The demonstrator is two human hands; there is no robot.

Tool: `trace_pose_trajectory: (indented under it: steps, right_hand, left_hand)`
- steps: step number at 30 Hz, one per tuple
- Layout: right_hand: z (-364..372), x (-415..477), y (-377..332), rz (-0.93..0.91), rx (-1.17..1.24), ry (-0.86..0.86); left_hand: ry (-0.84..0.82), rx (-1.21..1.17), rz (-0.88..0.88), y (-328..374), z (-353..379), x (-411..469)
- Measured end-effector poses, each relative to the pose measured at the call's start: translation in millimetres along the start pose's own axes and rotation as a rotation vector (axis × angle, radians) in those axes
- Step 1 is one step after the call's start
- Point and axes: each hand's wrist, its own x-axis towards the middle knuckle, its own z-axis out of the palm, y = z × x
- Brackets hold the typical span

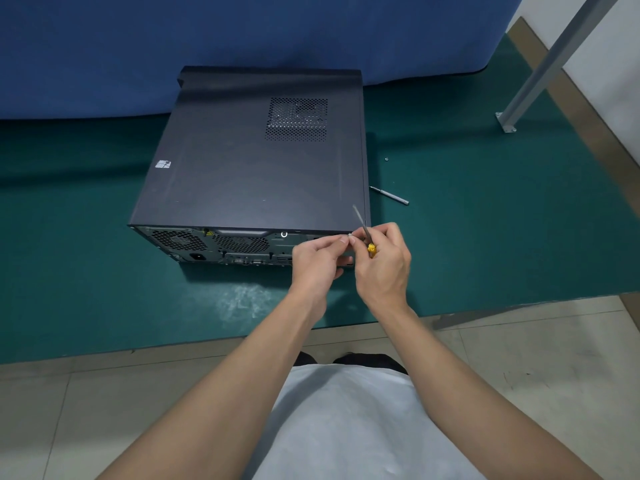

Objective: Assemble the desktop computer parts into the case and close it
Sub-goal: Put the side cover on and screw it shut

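A black desktop case [252,161] lies on its side on the green mat, its side panel on top and its rear ports facing me. My left hand [317,261] pinches a small silver screw [349,234] at the case's rear right corner. My right hand [384,261] grips a screwdriver [363,233] with a yellow handle, its dark shaft pointing up and away over the case edge. Both hands meet at that corner and hide part of the rear panel.
A metal screwdriver bit [389,195] lies on the green mat [485,220] right of the case, with a loose screw [386,159] farther back. A grey metal leg [540,74] stands at the right. A blue cloth [104,46] hangs behind. Tiled floor lies in front.
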Motion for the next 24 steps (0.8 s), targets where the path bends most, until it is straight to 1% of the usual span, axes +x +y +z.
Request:
trace_pose_trajectory:
  steps: [5, 12, 15, 20, 24]
  right_hand:
    - [2.5, -1.5, -1.0, -0.019, -0.051, 0.046]
    - [1.8, -4.3, -5.9, -0.021, -0.107, 0.047]
    - [0.1, -2.6, -7.3, 0.067, -0.102, 0.014]
    - [-8.1, -0.1, -12.1, 0.227, -0.014, 0.042]
    - [-15.6, 1.5, -18.5, 0.317, 0.011, -0.012]
  left_hand:
    - [-0.042, -0.044, -0.045, 0.3, 1.3, 2.4]
    - [-0.12, -0.182, -0.174, 3.5, -0.2, 8.0]
    - [-0.11, -0.23, -0.229, 7.5, 0.2, 8.4]
    - [-0.056, -0.301, -0.331, 11.0, 3.6, 6.3]
    - [-0.051, -0.332, -0.367, 14.8, 7.0, 7.9]
